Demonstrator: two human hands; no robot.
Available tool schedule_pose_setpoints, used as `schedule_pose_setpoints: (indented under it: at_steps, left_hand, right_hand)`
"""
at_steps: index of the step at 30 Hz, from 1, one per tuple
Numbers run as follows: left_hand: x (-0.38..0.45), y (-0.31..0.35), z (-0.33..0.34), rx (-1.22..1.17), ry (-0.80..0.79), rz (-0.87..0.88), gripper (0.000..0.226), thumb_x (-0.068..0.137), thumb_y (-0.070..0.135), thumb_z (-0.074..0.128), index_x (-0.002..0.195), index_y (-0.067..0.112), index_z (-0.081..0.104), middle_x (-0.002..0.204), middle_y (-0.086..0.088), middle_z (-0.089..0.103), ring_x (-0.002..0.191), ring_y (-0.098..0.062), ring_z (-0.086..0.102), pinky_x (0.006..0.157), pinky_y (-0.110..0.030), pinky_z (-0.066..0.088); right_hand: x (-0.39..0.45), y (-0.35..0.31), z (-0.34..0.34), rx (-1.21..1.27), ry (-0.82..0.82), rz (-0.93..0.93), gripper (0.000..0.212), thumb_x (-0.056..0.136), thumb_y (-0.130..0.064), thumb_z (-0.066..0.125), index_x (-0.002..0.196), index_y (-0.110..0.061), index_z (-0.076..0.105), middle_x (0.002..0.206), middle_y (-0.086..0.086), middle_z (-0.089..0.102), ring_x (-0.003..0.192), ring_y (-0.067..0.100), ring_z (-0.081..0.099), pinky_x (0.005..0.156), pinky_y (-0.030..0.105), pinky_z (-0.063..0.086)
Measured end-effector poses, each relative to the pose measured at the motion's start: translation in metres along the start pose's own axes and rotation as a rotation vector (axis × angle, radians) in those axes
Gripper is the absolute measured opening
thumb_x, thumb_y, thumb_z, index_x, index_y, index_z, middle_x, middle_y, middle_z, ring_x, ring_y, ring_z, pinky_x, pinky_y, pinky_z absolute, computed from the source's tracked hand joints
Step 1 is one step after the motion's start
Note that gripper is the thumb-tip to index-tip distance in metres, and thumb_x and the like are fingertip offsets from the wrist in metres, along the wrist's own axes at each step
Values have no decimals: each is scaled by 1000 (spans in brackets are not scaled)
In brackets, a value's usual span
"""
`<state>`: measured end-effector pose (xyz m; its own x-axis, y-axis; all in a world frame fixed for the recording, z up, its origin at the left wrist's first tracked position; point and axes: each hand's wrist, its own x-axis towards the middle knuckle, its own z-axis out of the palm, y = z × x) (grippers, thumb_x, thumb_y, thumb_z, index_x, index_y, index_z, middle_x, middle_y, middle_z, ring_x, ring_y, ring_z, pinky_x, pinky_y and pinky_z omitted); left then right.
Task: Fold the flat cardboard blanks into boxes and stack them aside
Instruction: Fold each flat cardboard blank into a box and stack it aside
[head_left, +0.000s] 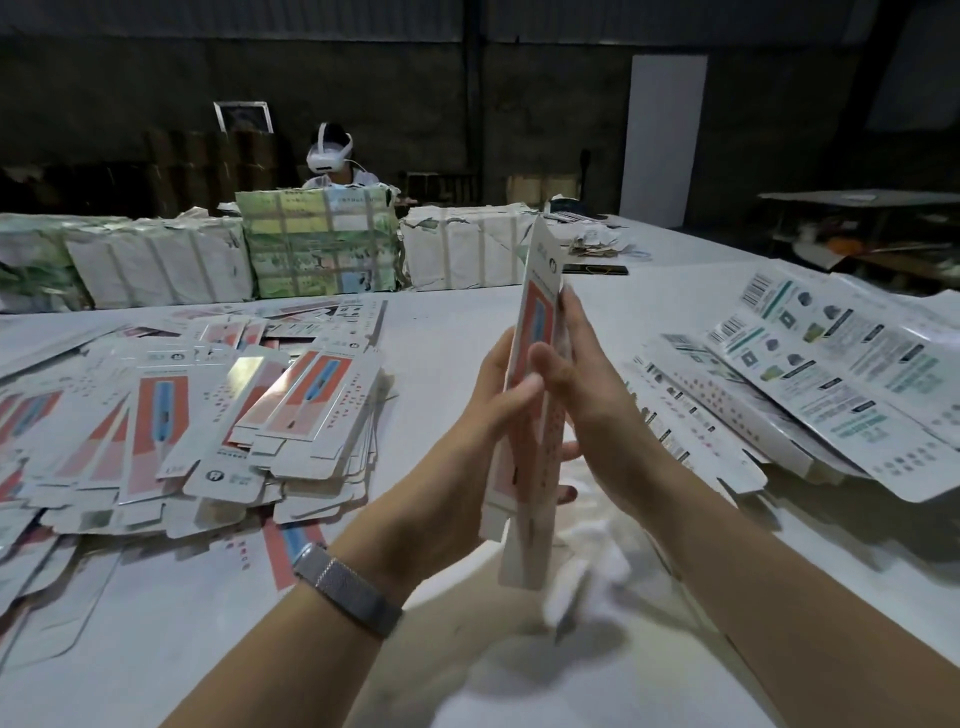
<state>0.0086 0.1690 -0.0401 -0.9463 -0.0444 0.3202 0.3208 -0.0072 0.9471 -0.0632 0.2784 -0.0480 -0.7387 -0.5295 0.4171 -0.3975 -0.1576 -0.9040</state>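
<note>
Both hands hold one long cardboard blank (530, 395) up on end above the table (457, 332), right of the pile of flat blanks (218, 415). Left hand (483, 415) pinches its left edge with thumb in front, and right hand (587, 384) presses flat, fingers together, on its right side. It looks light, thin and bendy, so it is best held by the long edges.

Desk (457, 322): heap of blanks (197, 415) left, sheets (810, 384) right, bundles (311, 249) along rear, one blank (535, 374) upright between hands at centre.
</note>
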Motion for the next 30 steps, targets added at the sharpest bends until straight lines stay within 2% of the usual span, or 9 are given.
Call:
schedule_pose_setpoints:
  at_steps: [2, 4, 7, 12, 16, 18, 21, 26, 30]
  left_hand:
    - [2, -8, 2, -37, -41, -44, 52, 98, 48, 48, 148, 45, 35, 116, 13, 64, 112, -15, 67, 83, -30, 60]
    - [-9, -10, -3, -109, -137, -112, 50, 88, 59, 56, 137, 60, 45, 121, 10, 68, 106, -23, 69, 87, -38, 58]
    - [-10, -16, -13, -96, 65, -23, 50, 84, 32, 72, 128, 51, 59, 99, -2, 69, 84, -15, 69, 68, -28, 54]
    - [-6, -17, -21, -173, 215, 39, 85, 69, 2, 79, 133, 48, 49, 100, -1, 75, 102, -27, 73, 82, -47, 61]
    - [-7, -14, -23, -166, 122, 2, 112, 71, -6, 68, 150, 55, 18, 111, -9, 74, 104, -29, 72, 81, -46, 61]
    - [-8, -15, -22, -117, 56, -16, 92, 76, -9, 59, 146, 47, 40, 110, -8, 73, 103, -27, 72, 77, -44, 61]
    - [-11, -12, -23, -90, -28, -119, 60, 83, -5, 48, 105, 47, 71, 97, -2, 75, 89, -19, 73, 66, -31, 61]
    - [-13, -14, -23, -241, -164, -212, 57, 78, 5, 46, 128, 31, 53, 108, -8, 75, 99, -35, 73, 75, -40, 61]
    - [-12, -10, -22, -150, -112, -253, 45, 97, 50, 49, 133, 22, 55, 112, -13, 72, 90, -32, 72, 73, -40, 59]
  right_hand:
    - [-1, -1, -1, 43, -64, 52, 71, 85, -63, 51, 148, -58, 20, 143, -26, 46, 118, -5, 56, 68, 21, 58]
    - [0, -1, -5, 117, -115, 109, 53, 86, -62, 46, 137, -49, 45, 132, -20, 55, 125, 14, 56, 92, 38, 53]
    - [0, -6, -9, 151, -42, 116, 38, 93, -48, 40, 118, -34, 66, 117, -5, 67, 117, 25, 63, 96, 46, 48]
    - [0, -9, -11, 204, -36, 9, 42, 92, -28, 39, 131, -31, 55, 112, 9, 73, 106, 33, 68, 90, 51, 56]
    - [1, -3, -13, -201, 80, -176, 47, 92, -30, 46, 136, -45, 44, 87, -9, 68, 86, 14, 69, 75, 28, 59]
    - [2, 0, -14, -413, 114, -225, 57, 90, -29, 53, 142, -47, 41, 87, -13, 57, 81, 11, 60, 72, 24, 55]
    - [0, 1, -14, -624, 109, -281, 64, 87, -25, 57, 143, -49, 38, 93, -15, 45, 80, 12, 51, 72, 29, 53]
    - [2, -2, -15, -557, 132, -259, 40, 88, -24, 55, 126, -35, 61, 82, -11, 50, 73, 6, 52, 66, 25, 52]
    - [4, -1, -18, -373, 114, -177, 11, 95, -19, 65, 101, -27, 64, 61, -10, 55, 55, -2, 54, 52, 7, 43]
